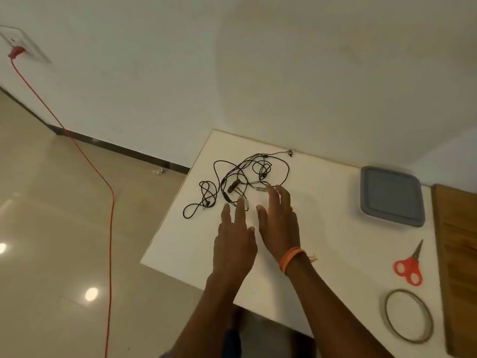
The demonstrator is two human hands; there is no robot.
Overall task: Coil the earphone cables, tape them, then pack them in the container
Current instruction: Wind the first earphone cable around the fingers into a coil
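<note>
I am looking down at a white table point(322, 228) where the black earphone cables point(240, 177) are lying in a loose tangle near its far left corner, uncoiled and untaped. My left hand point(236, 236) is reaching over the table with its fingers straight and spread, gripping nothing, its fingertips just at the near edge of the tangle. My right hand point(280, 218) is stretching out beside it, fingers also straight and holding nothing, the tips close to the cables' near right side; an orange band point(291, 257) is sitting round that wrist. The grey container point(392, 195) is resting well to the right of the cables, its lid on. Nearer me on the right, red-handled scissors point(410, 267) and a roll of tape point(409, 315) are lying flat, with a wooden board point(456, 254) at the table's right edge. A red cord point(111, 202) is trailing across the floor from a wall socket point(25, 43).
</note>
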